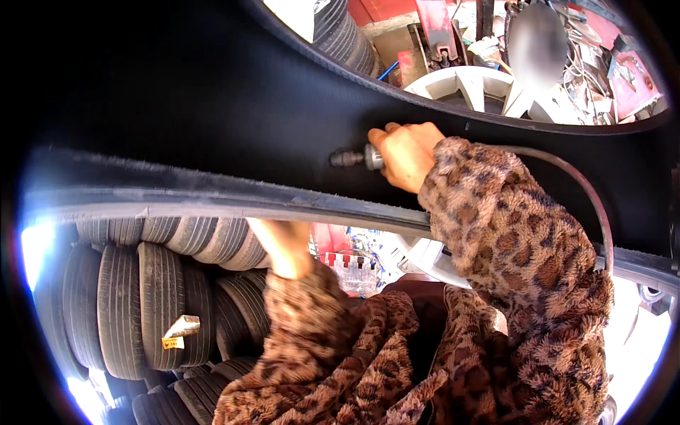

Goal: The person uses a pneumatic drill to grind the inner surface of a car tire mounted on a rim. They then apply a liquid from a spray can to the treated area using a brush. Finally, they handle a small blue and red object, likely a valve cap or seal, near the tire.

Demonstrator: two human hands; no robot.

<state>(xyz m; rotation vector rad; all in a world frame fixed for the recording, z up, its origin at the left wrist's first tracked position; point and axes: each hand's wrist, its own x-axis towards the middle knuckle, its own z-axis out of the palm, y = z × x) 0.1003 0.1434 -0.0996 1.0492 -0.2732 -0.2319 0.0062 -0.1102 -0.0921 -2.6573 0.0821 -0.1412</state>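
Observation:
A large black tire (234, 134) stretches across the view, its dark inner wall facing me and its lower rim edge running over my forearms. Inside it, my right hand (409, 157) is closed around a small air grinder (372, 157) with a dark tip that points left, at or close to the inner wall; contact is unclear. A hose (589, 185) curves from behind my right wrist down along the sleeve. My left hand (287, 246) reaches up to the tire's lower edge from outside, and its fingers are hidden behind that edge.
Many used tires (124, 312) are stacked at the left, one carrying a torn label (182, 327). Beyond the tire's upper opening lie a silver wheel rim (464, 81), a red metal stand (438, 32), cables and clutter. More tires (343, 39) stand there.

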